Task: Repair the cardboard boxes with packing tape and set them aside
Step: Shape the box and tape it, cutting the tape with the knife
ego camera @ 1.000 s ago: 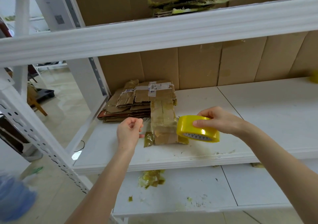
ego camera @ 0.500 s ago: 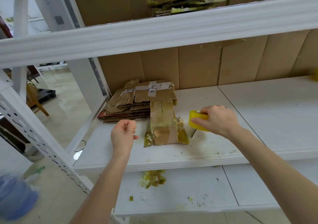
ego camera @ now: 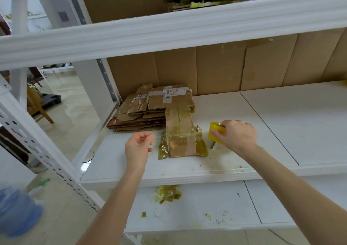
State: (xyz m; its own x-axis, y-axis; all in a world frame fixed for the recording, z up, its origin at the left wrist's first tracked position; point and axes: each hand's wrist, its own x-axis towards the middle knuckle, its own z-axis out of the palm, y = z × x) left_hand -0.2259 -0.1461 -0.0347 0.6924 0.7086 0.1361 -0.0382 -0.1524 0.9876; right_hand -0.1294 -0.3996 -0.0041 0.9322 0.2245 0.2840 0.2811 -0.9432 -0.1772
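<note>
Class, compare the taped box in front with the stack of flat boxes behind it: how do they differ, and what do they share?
The taped box is one piece; the stack holds several layers. The taped box is covered in glossy tape with yellowish ends sticking out; the stack shows mostly bare cardboard and a white label. Both are flattened brown cardboard on the same shelf.

We log one view: head-worn, wide-angle. It faces forward and down, close over the white shelf (ego camera: 244, 113).
</note>
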